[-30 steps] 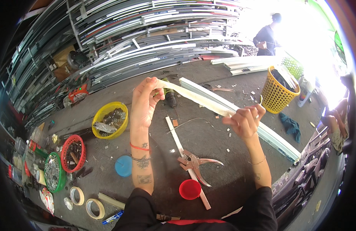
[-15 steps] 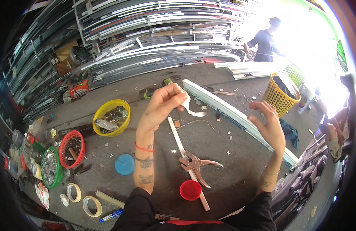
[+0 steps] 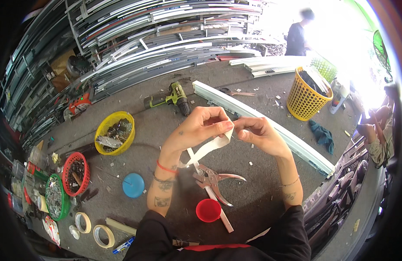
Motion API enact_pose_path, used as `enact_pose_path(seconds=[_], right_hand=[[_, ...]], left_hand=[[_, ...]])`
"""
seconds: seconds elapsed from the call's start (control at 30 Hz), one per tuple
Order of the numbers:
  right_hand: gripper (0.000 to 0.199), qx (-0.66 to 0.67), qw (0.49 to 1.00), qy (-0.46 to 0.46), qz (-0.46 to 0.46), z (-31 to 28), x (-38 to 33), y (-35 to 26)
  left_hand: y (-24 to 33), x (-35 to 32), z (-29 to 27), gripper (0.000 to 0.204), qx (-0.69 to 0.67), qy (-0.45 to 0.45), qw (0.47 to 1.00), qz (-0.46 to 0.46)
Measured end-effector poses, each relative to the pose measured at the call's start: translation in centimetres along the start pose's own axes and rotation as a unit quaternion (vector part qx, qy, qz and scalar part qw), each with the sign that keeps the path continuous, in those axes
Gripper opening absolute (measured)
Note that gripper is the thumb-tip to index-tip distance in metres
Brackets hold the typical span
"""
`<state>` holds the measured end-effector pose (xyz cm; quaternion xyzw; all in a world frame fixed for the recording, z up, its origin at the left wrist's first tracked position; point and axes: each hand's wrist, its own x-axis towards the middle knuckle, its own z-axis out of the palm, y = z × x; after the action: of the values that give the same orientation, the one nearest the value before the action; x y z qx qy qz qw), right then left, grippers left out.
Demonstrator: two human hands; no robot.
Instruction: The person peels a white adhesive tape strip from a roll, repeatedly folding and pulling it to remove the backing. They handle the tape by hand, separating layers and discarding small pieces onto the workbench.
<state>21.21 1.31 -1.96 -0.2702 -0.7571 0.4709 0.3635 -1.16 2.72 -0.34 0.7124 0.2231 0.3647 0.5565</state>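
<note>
My left hand (image 3: 200,131) pinches a cream strip that looks like masking tape (image 3: 207,148) between thumb and forefinger. The strip's free length droops down and to the left. Close beside it, my right hand (image 3: 265,138) has its thumb and fingertips pressed together at the upper end of the same strip; the exact grip is partly hidden. Below the hands lie metal pliers (image 3: 213,179) with spread handles, resting across a narrow white bar (image 3: 222,215). A red cup (image 3: 208,210) stands near the bar. Beyond the hands lies a long pale profile (image 3: 270,127).
A green cordless drill (image 3: 178,96) and scissors (image 3: 235,92) lie farther back. Yellow (image 3: 130,138), red (image 3: 85,176) and green (image 3: 66,204) baskets hold small parts at left, near tape rolls (image 3: 104,236) and a blue disc (image 3: 133,185). A tall yellow basket (image 3: 306,98) stands right. Another person (image 3: 296,39) is behind.
My right hand has come left from over the profile to meet my left hand at the strip. More of the strip now shows, and the drill is uncovered. The view has shifted slightly.
</note>
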Motion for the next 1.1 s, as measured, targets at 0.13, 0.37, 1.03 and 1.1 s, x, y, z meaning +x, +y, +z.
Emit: enact_pose_path(seconds=[0.13,0.37,1.03,1.1], right_hand=[[0.026,0.080,0.996,-0.002,-0.045,0.9,0.5,1.1],[0.030,0.102,0.994,-0.030,-0.023,1.1,0.1,0.6],[0.023,-0.181,0.979,0.093,-0.028,2.6,-0.7,-1.9],[0.024,-0.277,0.949,0.126,-0.083,2.9,-0.7,-2.1]], left_hand=[[-0.2,0.0,0.3,0.021,0.005,-0.005,1.000,-0.002],[0.0,-0.1,0.0,0.024,0.026,0.023,0.999,0.004],[0.2,0.2,0.9,0.023,0.015,0.099,0.993,0.067],[0.2,0.2,0.9,0.022,0.021,0.098,0.994,0.047]])
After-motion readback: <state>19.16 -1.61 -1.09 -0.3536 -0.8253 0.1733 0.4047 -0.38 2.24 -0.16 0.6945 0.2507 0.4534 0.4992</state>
